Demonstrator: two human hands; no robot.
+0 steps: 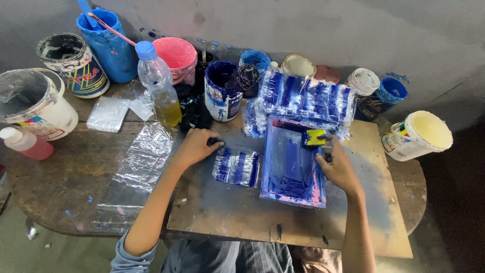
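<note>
I'm looking down on the counter (76, 172). My right hand (339, 169) sits on the far right corner of the blue-inked printing frame (293, 162), fingers wrapped round a small yellow squeegee (315, 137) at the frame's top edge. My left hand (194, 146) rests knuckles-up just beside the printed plastic pouch (237, 168), fingers curled onto something small and dark; I can't make out what it is.

The frame lies flat on the wooden board (364, 222), touching the pouch on its left. It looks stiff and light, but slick with wet ink, so I'd judge the bare rim the only clean place to take it. The pouch looks thin, limp and slippery, and likely to smear; I'd lift it by an unprinted edge.

Behind the frame lies a stack of printed pouches (308, 98), then paint tubs and a clear bottle (157, 83). A clear plastic sheet (136, 172) lies at left. The squeegee's blade is hidden under my fingers, and my forearms run out of the picture's bottom edge.
</note>
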